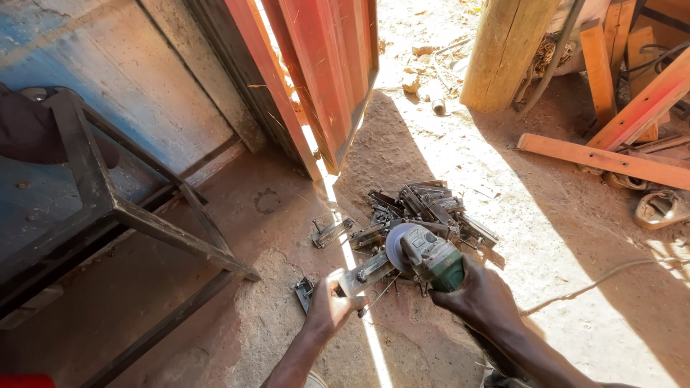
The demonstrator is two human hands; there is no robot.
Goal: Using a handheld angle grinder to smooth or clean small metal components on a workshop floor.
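Here the dirt floor (575, 237) carries a heap of metal latches (431, 208) beyond the work, apparently waiting. The right hand (478, 294) wraps tight around a green angle grinder (428, 257). The left hand (327, 305) pins one latch piece (366, 271) down under the disc, grinding seemingly midway.

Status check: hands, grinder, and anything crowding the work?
Left hand pins metal bracket to the dirt floor. Right hand grips green angle grinder, disc on bracket. Pile of metal parts right behind; cable trails right.
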